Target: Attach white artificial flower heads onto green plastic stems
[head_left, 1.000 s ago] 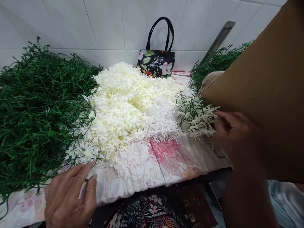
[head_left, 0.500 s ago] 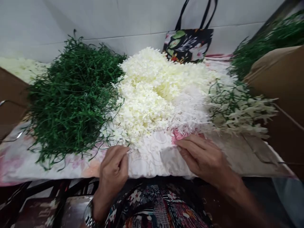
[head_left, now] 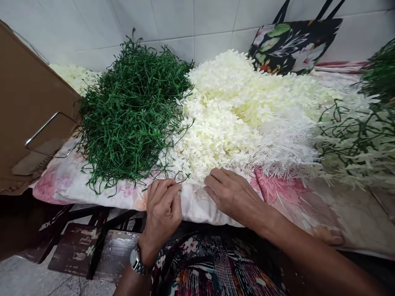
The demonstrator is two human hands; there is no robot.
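Observation:
My left hand (head_left: pixel 163 207), with a metal watch on its wrist, is closed at the cloth's front edge. Its thumb and forefinger pinch a thin green artificial stem (head_left: pixel 184 178), whose tip sticks out to the right. Close by on the right, my right hand (head_left: pixel 233 193) is closed, fingertips pointing left at the lower edge of the flower pile. What it holds, if anything, is hidden or too small to name. Cream-white artificial flowers (head_left: pixel 212 135) are heaped beyond both hands. Left of them rises a tangled heap of green artificial stems (head_left: pixel 129 115). Thin white sprigs (head_left: pixel 284 144) lie beyond my right forearm.
A floral cloth (head_left: pixel 105 199) covers the work surface. A cardboard box (head_left: pixel 33 107) with a metal wire handle stands at the left. Against the tiled wall leans a black floral bag (head_left: pixel 293 47). Flowers joined to green stems (head_left: pixel 361 139) lie at the right.
The view has swung left, so the heaps appear farther right. My right hand has come leftward, nearer my left hand. A green stem now shows at my left fingertips.

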